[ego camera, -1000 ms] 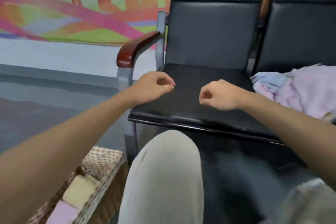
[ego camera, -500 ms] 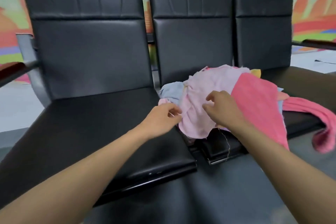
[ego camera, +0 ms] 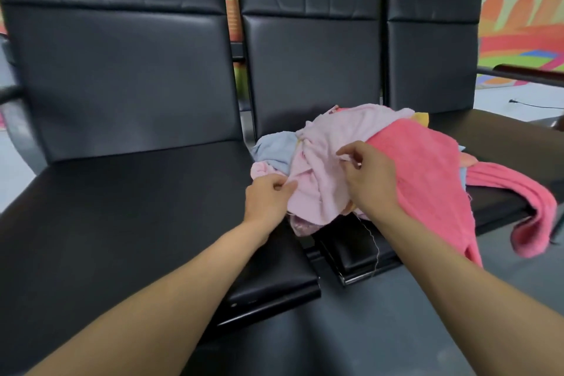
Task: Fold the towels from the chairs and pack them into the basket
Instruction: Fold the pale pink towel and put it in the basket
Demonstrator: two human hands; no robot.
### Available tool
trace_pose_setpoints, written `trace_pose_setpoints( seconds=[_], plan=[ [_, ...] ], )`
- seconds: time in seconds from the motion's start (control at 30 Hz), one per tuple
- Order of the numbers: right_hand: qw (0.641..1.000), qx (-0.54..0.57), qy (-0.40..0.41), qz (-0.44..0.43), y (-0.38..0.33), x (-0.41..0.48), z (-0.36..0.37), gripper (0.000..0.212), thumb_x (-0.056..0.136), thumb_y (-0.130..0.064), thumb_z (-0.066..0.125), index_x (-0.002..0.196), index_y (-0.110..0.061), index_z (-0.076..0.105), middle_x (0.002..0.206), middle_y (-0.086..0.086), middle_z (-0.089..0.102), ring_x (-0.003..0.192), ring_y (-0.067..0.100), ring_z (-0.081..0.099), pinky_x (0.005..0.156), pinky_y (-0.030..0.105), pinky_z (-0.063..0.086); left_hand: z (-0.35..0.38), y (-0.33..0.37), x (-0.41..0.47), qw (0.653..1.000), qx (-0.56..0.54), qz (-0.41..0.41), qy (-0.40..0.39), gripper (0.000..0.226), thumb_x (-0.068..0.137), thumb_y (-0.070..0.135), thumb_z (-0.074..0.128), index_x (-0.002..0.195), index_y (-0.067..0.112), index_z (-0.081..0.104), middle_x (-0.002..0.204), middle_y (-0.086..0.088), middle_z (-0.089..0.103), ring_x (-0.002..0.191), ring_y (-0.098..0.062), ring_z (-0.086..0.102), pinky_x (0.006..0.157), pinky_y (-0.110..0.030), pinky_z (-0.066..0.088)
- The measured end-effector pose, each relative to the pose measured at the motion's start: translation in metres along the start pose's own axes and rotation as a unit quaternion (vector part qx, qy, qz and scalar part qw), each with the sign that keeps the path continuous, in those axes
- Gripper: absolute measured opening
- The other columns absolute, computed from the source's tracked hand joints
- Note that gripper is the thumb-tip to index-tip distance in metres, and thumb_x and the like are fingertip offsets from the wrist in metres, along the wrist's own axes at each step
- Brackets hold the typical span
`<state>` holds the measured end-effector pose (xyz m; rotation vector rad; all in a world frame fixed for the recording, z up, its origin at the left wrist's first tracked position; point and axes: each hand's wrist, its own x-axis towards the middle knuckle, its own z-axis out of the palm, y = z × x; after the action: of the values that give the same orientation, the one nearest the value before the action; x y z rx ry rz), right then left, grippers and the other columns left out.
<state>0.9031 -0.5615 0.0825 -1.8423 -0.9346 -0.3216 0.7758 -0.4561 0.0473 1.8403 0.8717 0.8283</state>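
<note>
Both hands have moved off the bare seat and onto the heap on the middle chair (ego camera: 308,55). The left hand (ego camera: 268,201) and right hand (ego camera: 369,180) now have fingers pinching the pale pink towel (ego camera: 323,162) at the chair's front edge, so a lift looks imminent. The bright pink towel (ego camera: 427,168) lapping it and the blue towel (ego camera: 274,149) beside it may drag along. No basket is in view.

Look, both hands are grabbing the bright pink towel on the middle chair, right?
Not quite. In the head view, the left hand and right hand pinch the pale pink towel on the middle chair. The bright pink towel lies beside it, and no fingers grip it.
</note>
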Motion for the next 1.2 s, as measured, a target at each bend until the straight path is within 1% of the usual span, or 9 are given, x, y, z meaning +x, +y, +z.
trace_pose_setpoints(
  seconds=[0.13, 0.27, 0.5, 0.7, 0.77, 0.9, 0.97, 1.1, 1.2],
  plan=[
    [0.999, 0.025, -0.023, -0.019, -0.012, -0.007, 0.004, 0.028, 0.077, 0.007, 0.054, 0.090, -0.011, 0.070, 0.081, -0.005, 0.063, 0.078, 0.012, 0.053, 0.066, 0.019, 0.031, -0.043, 0.008, -0.009, 0.985, -0.159, -0.049, 0.035, 0.019, 0.088, 0.015, 0.062, 0.074, 0.004, 0.070, 0.077, 0.003, 0.060, 0.073, -0.012, 0.050, 0.068, -0.028, 0.041],
    [0.993, 0.088, -0.083, -0.009, -0.037, -0.019, 0.012, 0.036, 0.072, 0.010, 0.050, 0.084, -0.020, 0.067, 0.084, -0.005, 0.065, 0.078, 0.013, 0.055, 0.062, 0.017, 0.036, -0.107, 0.017, -0.028, 0.959, -0.270, -0.068, 0.042, 0.017, 0.096, 0.005, 0.050, 0.092, 0.003, 0.065, 0.095, -0.009, 0.068, 0.080, -0.017, 0.063, 0.068, -0.028, 0.052],
    [0.926, 0.140, -0.340, -0.088, -0.105, -0.057, 0.051, 0.024, 0.076, -0.003, 0.069, 0.085, -0.025, 0.072, 0.089, -0.006, 0.071, 0.079, 0.007, 0.061, 0.081, 0.023, 0.052, -0.215, -0.003, -0.060, 0.892, -0.431, -0.104, 0.091, 0.038, 0.095, 0.009, 0.031, 0.113, -0.003, 0.062, 0.112, -0.015, 0.070, 0.104, -0.026, 0.066, 0.097, -0.037, 0.047],
    [0.785, 0.136, -0.603, -0.038, -0.136, -0.078, 0.082, 0.020, 0.090, -0.008, 0.063, 0.109, -0.004, 0.066, 0.089, 0.009, 0.067, 0.075, 0.019, 0.070, 0.073, 0.031, 0.058, -0.247, -0.060, -0.057, 0.944, -0.076, -0.218, 0.235, 0.025, 0.089, 0.007, 0.041, 0.107, 0.003, 0.058, 0.098, -0.008, 0.064, 0.094, -0.025, 0.057, 0.074, -0.030, 0.045],
    [0.795, 0.115, -0.595, -0.030, -0.133, -0.074, 0.088, 0.018, 0.091, -0.008, 0.060, 0.108, -0.005, 0.064, 0.083, 0.007, 0.068, 0.067, 0.020, 0.068, 0.064, 0.029, 0.057, -0.249, -0.068, -0.055, 0.953, 0.155, -0.162, 0.203, 0.040, 0.087, 0.004, 0.045, 0.127, 0.007, 0.048, 0.119, -0.008, 0.051, 0.106, -0.023, 0.050, 0.086, -0.032, 0.041],
    [0.844, 0.024, -0.534, -0.053, -0.120, -0.069, 0.095, 0.026, 0.085, -0.021, 0.066, 0.110, -0.016, 0.060, 0.067, 0.000, 0.067, 0.050, 0.015, 0.061, 0.051, 0.022, 0.048, -0.234, -0.071, -0.041, 0.872, 0.461, 0.099, 0.129, 0.050, 0.080, 0.000, 0.053, 0.128, 0.014, 0.056, 0.130, -0.008, 0.052, 0.119, -0.027, 0.049, 0.101, -0.035, 0.032],
    [0.834, -0.029, -0.548, -0.061, -0.117, -0.071, 0.097, 0.036, 0.083, -0.035, 0.070, 0.113, -0.024, 0.055, 0.071, -0.002, 0.067, 0.046, 0.011, 0.057, 0.053, 0.020, 0.045, -0.222, -0.075, -0.033, 0.866, 0.475, 0.154, 0.023, 0.045, 0.080, 0.003, 0.051, 0.121, 0.019, 0.060, 0.125, 0.000, 0.058, 0.116, -0.023, 0.053, 0.101, -0.033, 0.033],
    [0.834, -0.108, -0.523, -0.138, -0.117, -0.080, 0.105, 0.019, 0.086, -0.035, 0.065, 0.101, -0.024, 0.059, 0.072, -0.010, 0.056, 0.060, 0.008, 0.052, 0.063, 0.026, 0.043, -0.214, -0.079, -0.031, 0.888, 0.433, 0.074, -0.139, 0.016, 0.084, 0.014, 0.039, 0.081, 0.025, 0.050, 0.084, 0.008, 0.059, 0.081, -0.024, 0.054, 0.072, -0.038, 0.046],
    [0.831, -0.118, -0.532, -0.110, -0.120, -0.078, 0.102, 0.009, 0.090, -0.021, 0.052, 0.084, -0.017, 0.057, 0.062, 0.000, 0.065, 0.041, 0.014, 0.052, 0.061, 0.030, 0.049, -0.213, -0.073, -0.036, 0.893, 0.417, 0.074, -0.152, 0.026, 0.085, 0.009, 0.038, 0.099, 0.011, 0.060, 0.096, -0.004, 0.065, 0.090, -0.027, 0.056, 0.082, -0.044, 0.047]
  ],
)
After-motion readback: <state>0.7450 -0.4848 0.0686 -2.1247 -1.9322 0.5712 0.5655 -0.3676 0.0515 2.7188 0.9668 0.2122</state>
